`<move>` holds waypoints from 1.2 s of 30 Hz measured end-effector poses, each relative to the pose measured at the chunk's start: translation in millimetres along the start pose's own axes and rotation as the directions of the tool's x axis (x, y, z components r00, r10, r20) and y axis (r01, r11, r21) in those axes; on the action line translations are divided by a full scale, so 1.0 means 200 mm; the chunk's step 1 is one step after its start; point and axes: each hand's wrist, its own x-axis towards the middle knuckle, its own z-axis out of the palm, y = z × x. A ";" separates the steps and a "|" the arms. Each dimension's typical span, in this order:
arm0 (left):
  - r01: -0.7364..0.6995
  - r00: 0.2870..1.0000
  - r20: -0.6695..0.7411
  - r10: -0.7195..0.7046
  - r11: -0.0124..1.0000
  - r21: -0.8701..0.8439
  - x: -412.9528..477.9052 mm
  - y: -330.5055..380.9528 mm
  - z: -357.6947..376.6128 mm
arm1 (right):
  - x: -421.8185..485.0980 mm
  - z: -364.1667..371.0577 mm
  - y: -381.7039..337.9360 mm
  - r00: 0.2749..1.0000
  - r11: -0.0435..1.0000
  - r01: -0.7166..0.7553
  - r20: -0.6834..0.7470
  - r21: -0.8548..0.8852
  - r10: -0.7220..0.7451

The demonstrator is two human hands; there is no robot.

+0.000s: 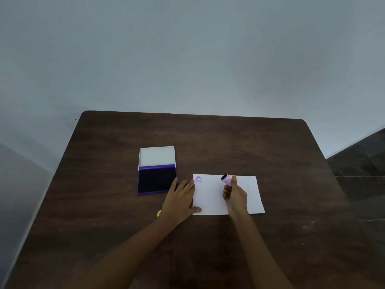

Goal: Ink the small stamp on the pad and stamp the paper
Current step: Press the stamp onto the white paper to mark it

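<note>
A white sheet of paper (pixel 210 197) lies on the dark wooden table (pixel 229 142), with one round purple stamp mark (pixel 198 179) near its top left corner. My right hand (pixel 235 197) holds a small lilac stamp (pixel 226 179) above the paper's upper middle, its dark inked face tilted up and to the left. My left hand (pixel 180 200) rests flat with spread fingers on the paper's left edge. The ink pad (pixel 156 180) sits open to the left of the paper, its dark blue pad showing and its white lid (pixel 156 156) folded back.
A small yellow object (pixel 159 213) peeks out from under my left wrist. A pale wall rises behind the table's far edge. Dark floor shows beyond the table's right side.
</note>
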 end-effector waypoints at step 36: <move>0.102 0.980 -0.117 -0.161 0.911 -0.400 -0.19 -0.09 0.00 | 0.03 0.23 0.01 0.936 0.924 0.351 0.057 -0.149 -0.347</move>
